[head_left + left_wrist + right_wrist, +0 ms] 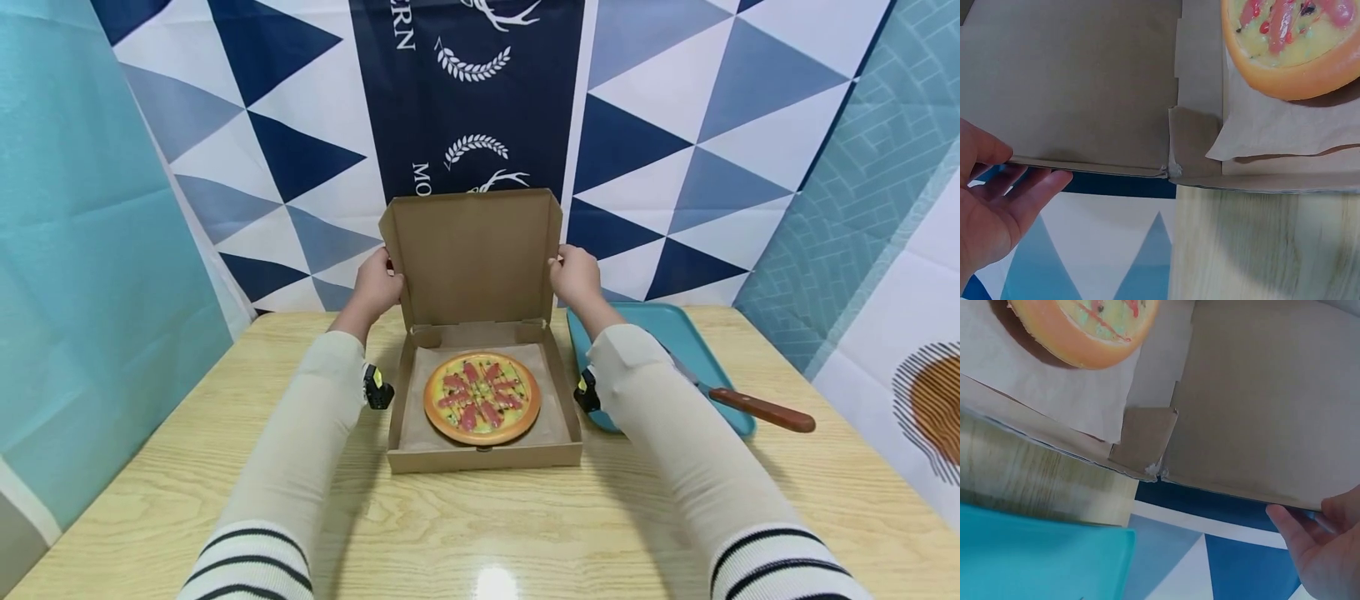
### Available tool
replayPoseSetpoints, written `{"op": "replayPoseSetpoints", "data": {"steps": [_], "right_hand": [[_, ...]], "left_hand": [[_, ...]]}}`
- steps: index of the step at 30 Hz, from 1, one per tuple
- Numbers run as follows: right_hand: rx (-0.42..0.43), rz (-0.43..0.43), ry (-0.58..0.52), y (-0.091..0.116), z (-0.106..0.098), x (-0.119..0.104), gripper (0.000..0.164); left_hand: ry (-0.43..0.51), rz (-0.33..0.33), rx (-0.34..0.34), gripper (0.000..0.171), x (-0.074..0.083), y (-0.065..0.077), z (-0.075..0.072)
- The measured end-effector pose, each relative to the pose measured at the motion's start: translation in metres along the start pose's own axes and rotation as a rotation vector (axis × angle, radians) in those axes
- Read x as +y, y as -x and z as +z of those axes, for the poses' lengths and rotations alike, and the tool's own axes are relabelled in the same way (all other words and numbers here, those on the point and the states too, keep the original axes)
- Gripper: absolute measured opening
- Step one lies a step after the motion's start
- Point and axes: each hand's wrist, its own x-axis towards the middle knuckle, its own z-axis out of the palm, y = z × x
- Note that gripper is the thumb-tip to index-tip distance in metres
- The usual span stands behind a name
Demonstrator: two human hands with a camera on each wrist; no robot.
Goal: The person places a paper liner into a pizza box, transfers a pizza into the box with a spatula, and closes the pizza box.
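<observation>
A cardboard pizza box (485,460) sits on the table with its lid (476,258) standing upright at the back. Inside, a whole pizza (482,397) with red topping strips lies on brown liner paper (420,433). My left hand (377,282) pinches the lid's left side edge, thumb on the inner face and fingers outside, as the left wrist view shows. On the opposite side, my right hand (576,275) pinches the lid's right edge; in the right wrist view its fingertips (1280,515) lie along the outside of that edge.
Right of the box lies a teal tray (675,325), partly behind my right forearm. A tool with a wooden handle (761,408) rests across it, the handle jutting past the tray's right rim. A patterned cloth (465,100) hangs behind the wooden table (480,525).
</observation>
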Motion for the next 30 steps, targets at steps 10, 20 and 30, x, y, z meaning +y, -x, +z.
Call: {"op": "replayPoseSetpoints", "data": {"steps": [10,20,30], "right_hand": [[-0.107,0.017,-0.083,0.011,-0.006,-0.004,0.040],[-0.178,0.004,-0.155,0.029,-0.018,0.000,0.041],[-0.204,-0.054,-0.117,0.051,-0.020,0.013,0.044]], "left_hand": [[0.083,0.039,0.078,0.046,-0.004,0.014,0.001],[0.144,0.056,0.056,0.043,-0.007,0.029,0.000],[0.024,0.185,0.061,0.037,-0.020,0.047,-0.002]]}}
